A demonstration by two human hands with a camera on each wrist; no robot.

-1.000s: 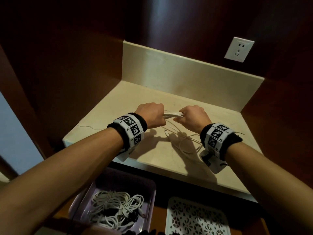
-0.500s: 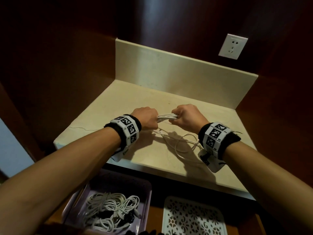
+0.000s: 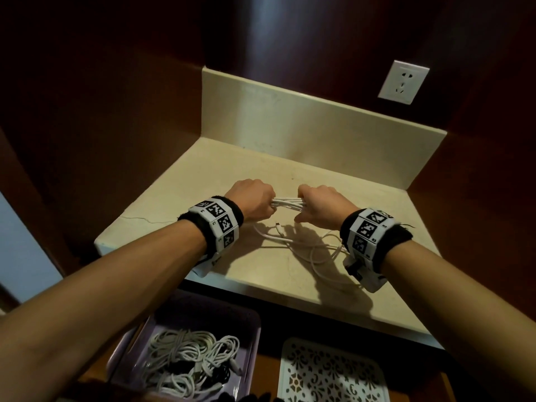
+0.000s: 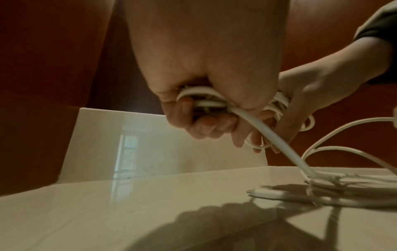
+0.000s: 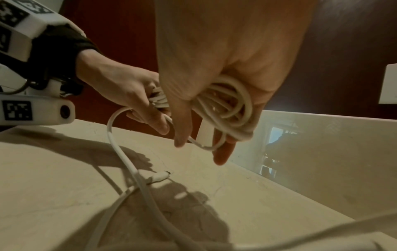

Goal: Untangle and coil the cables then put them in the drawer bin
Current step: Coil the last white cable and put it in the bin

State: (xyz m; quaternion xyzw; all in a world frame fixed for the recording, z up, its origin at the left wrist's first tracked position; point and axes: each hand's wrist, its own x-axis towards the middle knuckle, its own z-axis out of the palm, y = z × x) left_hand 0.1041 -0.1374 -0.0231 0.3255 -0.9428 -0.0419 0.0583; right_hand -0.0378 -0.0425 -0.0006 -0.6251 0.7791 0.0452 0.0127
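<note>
While glossy stone gleams below, left hand (image 3: 253, 200) and right hand (image 3: 322, 205) clutch smooth white cable (image 3: 287, 203) loops

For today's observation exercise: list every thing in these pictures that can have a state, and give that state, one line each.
white cable: partly coiled, bundle stretched between both hands, loose end trailing on the counter.
left hand: grips one end of the bundle.
right hand: grips the other end, loops round its fingers.
cable plug: free, lying on the counter.
purple bin: open, holding cables.
wall socket: nothing plugged in.
</note>
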